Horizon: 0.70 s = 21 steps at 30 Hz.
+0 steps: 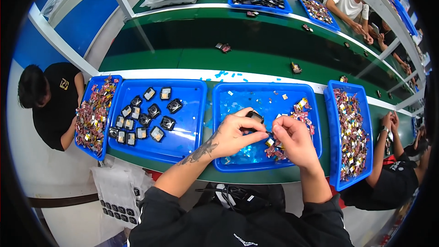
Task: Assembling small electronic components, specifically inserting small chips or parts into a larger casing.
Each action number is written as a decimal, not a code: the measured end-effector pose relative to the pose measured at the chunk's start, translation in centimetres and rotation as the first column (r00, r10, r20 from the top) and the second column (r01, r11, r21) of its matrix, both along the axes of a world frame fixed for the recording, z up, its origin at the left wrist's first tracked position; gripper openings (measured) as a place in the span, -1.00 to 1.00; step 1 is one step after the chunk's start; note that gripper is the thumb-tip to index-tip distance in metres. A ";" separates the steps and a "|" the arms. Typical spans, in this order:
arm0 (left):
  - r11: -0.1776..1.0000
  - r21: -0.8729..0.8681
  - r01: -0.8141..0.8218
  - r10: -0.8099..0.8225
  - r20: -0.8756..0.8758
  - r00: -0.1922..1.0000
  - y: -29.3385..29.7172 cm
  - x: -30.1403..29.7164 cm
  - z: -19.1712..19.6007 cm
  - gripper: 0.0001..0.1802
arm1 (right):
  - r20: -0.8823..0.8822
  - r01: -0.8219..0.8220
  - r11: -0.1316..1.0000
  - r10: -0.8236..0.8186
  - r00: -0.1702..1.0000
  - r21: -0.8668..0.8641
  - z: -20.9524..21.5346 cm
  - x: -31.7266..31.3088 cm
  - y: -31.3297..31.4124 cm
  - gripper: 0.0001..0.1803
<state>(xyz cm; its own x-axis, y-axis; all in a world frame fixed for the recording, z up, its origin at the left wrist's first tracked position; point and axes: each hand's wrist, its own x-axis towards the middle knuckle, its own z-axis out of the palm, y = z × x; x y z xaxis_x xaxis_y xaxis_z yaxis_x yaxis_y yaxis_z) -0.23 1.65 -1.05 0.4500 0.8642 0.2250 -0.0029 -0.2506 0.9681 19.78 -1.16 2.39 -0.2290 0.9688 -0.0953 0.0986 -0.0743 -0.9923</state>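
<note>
Over a blue tray (318, 148) in front of me, my left hand (235, 132) is closed around a small black housing (255, 117), partly hidden by its fingers. Thumb and fingertips of my right hand (295, 139) are pinched together just beside it; whatever they hold is too small to make out. Below the hands, the tray holds shiny blue film scraps (247, 154) and a heap of small pink-and-silver parts (302, 114). To the left, another blue tray (187, 110) carries several black square housings (168, 122), some showing a round lens-like face, others a pale label.
Narrow blue bins of small wrapped parts flank the trays at left (96, 119) and right (352, 132). A white rail (160, 74) borders the green conveyor (183, 41), where scattered parts lie. Co-workers (55, 105) sit at both sides and across. Clear blister trays (120, 192) hang low left.
</note>
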 end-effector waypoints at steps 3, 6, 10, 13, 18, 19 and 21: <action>0.998 -0.060 0.036 -0.032 0.068 0.997 0.0 0.1 0.1 -0.86 | -0.077 -0.215 0.975 0.211 0.974 -0.048 -1.0 0.5 0.8 -0.82; 0.994 -0.098 0.047 -0.042 0.056 0.998 -0.1 0.1 0.3 -0.85 | 0.426 0.054 0.964 -0.165 0.890 0.260 -0.8 -0.7 0.8 -0.84; 0.994 -0.101 -0.051 0.054 0.030 0.998 -0.2 0.3 0.6 -0.86 | -0.088 0.182 0.978 -0.173 0.981 0.100 -1.2 -0.9 -0.2 -0.91; 0.993 -0.103 -0.059 0.062 0.026 0.998 -0.3 0.4 0.5 -0.87 | -0.138 0.117 0.991 -0.106 0.985 0.071 -0.7 -0.9 -0.3 -0.94; 0.990 -0.128 -0.053 0.053 -0.005 0.999 -0.3 0.2 0.3 -0.87 | -0.076 -0.024 0.999 0.021 0.997 -0.036 -0.6 -0.4 0.4 -0.88; 0.998 -0.052 -0.042 0.041 -0.019 0.999 -0.3 0.2 0.5 -0.86 | -0.076 -0.020 0.999 0.017 0.997 -0.040 -0.8 -0.1 0.7 -0.88; 0.999 0.022 -0.027 0.028 -0.036 0.999 -0.2 0.1 0.4 -0.86 | -0.300 -0.193 0.964 0.131 0.945 -0.186 -1.2 0.2 1.6 -0.84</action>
